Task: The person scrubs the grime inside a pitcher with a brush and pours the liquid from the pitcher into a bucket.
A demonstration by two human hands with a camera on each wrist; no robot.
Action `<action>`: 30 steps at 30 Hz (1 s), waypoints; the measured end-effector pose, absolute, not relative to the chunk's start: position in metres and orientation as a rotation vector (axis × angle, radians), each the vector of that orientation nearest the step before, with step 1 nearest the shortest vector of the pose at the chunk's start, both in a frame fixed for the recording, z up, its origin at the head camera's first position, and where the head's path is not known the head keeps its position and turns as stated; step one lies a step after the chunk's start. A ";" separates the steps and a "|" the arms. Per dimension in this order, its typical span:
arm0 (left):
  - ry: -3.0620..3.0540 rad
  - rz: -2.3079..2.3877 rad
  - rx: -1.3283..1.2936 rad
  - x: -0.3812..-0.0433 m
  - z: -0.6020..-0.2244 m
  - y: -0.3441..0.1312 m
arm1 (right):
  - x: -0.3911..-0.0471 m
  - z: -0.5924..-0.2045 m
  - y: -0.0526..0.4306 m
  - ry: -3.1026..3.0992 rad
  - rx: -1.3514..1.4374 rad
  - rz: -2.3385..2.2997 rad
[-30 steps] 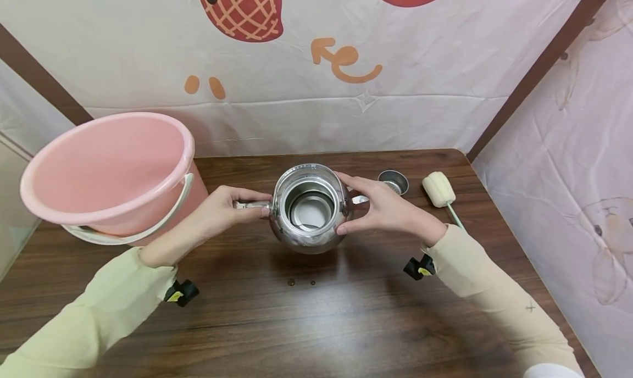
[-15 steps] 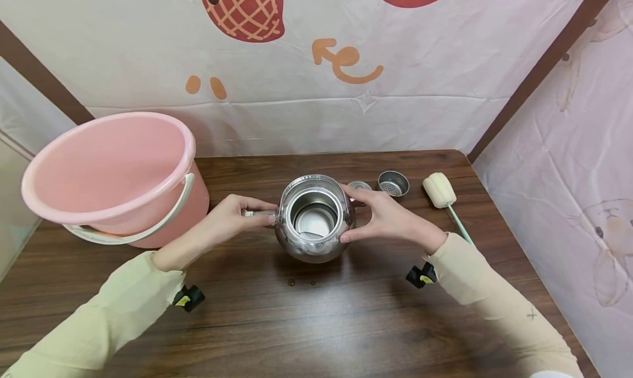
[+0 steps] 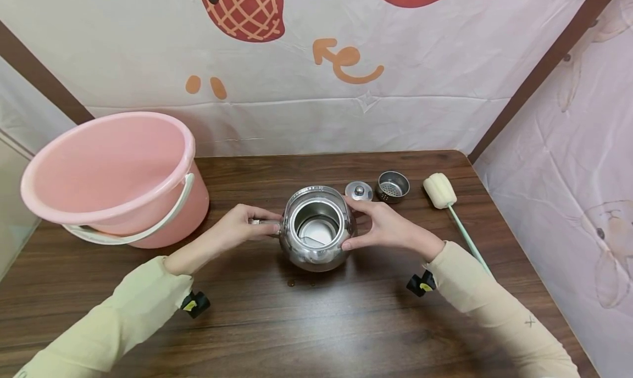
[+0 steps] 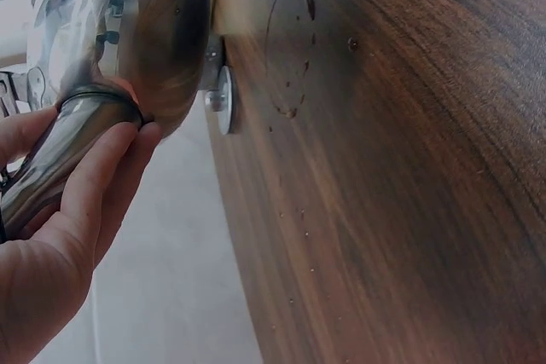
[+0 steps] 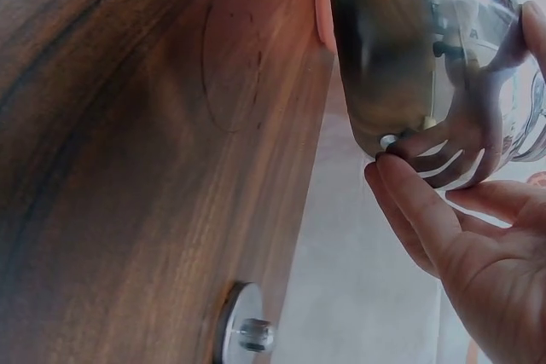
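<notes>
A shiny round steel kettle is held upright and lidless just above the table, its mouth facing up. My left hand pinches the tubular metal spout on its left side; in the left wrist view the fingers curl around that spout. My right hand grips the body from the right, thumb near and fingers behind. Against the right side of the kettle press the fingertips in the right wrist view. A ring of water drops marks the wood below. The kettle's lid lies behind it.
On the left stands a large pink bucket with a white handle. A small perforated strainer cup sits right of the lid. Farther right lies a cream sponge brush with a green stick. A fabric wall borders the table's back edge.
The kettle has come nearer and a little to the right, with both hands moving along. The lid and strainer cup now show behind the right hand.
</notes>
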State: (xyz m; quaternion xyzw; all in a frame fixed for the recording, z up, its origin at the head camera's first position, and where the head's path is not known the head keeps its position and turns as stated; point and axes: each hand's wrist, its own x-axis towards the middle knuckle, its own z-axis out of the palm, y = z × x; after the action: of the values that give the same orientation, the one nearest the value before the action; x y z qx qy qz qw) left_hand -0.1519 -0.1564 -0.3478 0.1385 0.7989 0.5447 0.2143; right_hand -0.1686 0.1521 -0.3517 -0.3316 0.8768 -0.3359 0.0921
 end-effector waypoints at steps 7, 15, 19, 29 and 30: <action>2.131 1.565 0.387 -0.151 -0.355 -0.156 | -0.167 -0.360 0.151 2.515 -0.964 -1.083; 2.075 1.598 0.368 -0.151 -0.364 -0.156 | -0.168 -0.371 0.150 2.435 -0.916 -1.135; 2.060 1.600 0.356 -0.151 -0.368 -0.154 | -0.168 -0.376 0.149 2.372 -0.891 -1.187; 2.040 1.591 0.355 -0.153 -0.381 -0.153 | -0.168 -0.389 0.149 2.259 -0.847 -1.268; 2.038 1.590 0.353 -0.153 -0.382 -0.153 | -0.168 -0.390 0.148 2.251 -0.844 -1.268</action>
State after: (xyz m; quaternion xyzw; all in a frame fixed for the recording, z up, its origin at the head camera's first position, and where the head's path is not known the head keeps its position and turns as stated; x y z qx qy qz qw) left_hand -0.1529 -0.1533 -0.3822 0.1306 0.7536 0.5879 0.2634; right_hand -0.1685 0.1484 -0.3901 -0.3036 0.8097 -0.4561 0.2103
